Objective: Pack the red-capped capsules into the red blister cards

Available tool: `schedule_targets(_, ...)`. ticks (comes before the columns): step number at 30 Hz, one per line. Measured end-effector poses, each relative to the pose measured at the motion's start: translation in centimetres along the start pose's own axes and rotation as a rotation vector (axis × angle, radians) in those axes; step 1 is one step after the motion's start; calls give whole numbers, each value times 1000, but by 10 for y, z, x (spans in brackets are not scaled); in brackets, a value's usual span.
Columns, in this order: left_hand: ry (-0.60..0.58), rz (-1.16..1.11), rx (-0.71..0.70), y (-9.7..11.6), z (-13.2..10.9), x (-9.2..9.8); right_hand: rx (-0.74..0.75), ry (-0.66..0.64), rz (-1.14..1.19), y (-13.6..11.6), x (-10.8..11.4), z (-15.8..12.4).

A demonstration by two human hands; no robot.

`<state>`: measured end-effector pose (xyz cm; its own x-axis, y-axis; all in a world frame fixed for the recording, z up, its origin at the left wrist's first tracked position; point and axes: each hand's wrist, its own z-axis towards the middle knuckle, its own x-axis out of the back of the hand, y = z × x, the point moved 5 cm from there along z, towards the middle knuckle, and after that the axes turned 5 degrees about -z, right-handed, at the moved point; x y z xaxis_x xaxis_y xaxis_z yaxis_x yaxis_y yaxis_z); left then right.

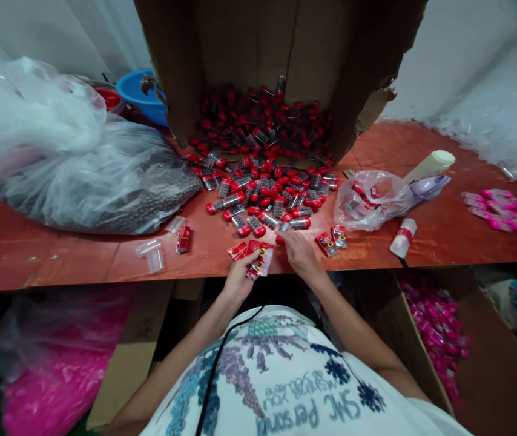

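My left hand (239,280) is closed around a small clear packet with red printing (260,259) at the near edge of the red-brown table (59,254). My right hand (298,251) rests on the table just right of it, fingers pinched at the edge of a pile of red-capped clear tubes (265,194); what it pinches is too small to make out. The pile spills from a tipped cardboard box (258,54) at the back. Filled red packets (332,240) lie right of my right hand, and another one (183,238) lies to the left.
A big clear plastic bag of dark pieces (104,188) fills the left. A blue basin (143,94) sits behind it. A small plastic bag (370,200), a cream tube (431,165), a white bottle (402,237) and pink items (497,209) lie right. Boxes of pink items (435,330) stand below.
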<state>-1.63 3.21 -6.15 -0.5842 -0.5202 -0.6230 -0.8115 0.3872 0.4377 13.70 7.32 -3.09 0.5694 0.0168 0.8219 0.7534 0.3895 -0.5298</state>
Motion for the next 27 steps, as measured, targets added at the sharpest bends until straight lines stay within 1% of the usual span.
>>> schedule_targets(2, 32, -32, 4, 3, 2, 1, 52, -35, -158, 11, 3, 6)
schedule_targets(4, 31, -39, -20, 7, 4, 0, 109, -86, -239, 18, 2, 9)
schedule_targets(7, 25, -38, -41, 10, 6, -2, 173, -105, -273, 20, 0, 7)
schedule_targets(10, 29, -67, -41, 10, 6, -4, 149, -82, -244, 15, -2, -2)
schedule_targets(13, 37, -108, -64, 8, 7, -4, 35, 7, -76, 7, -3, -16)
schedule_targets(16, 31, -122, -100, 8, 10, -3, -121, 142, 259, -3, -1, -32)
schedule_targets(17, 19, -124, -116, 7, 10, -4, -184, 169, 390, -6, -1, -37)
schedule_targets(19, 2, -122, -148, 7, 11, -6, -310, 169, 633, -13, -6, -44)
schedule_targets(21, -4, -99, -175, 7, 10, -8, -391, 135, 788, -18, -10, -46)
schedule_targets(23, -6, -62, -201, 6, 8, -10, -410, 133, 815, -21, -12, -45)
schedule_targets(27, -27, 9, -256, 5, 4, -11, -393, 194, 690, -22, -8, -41)
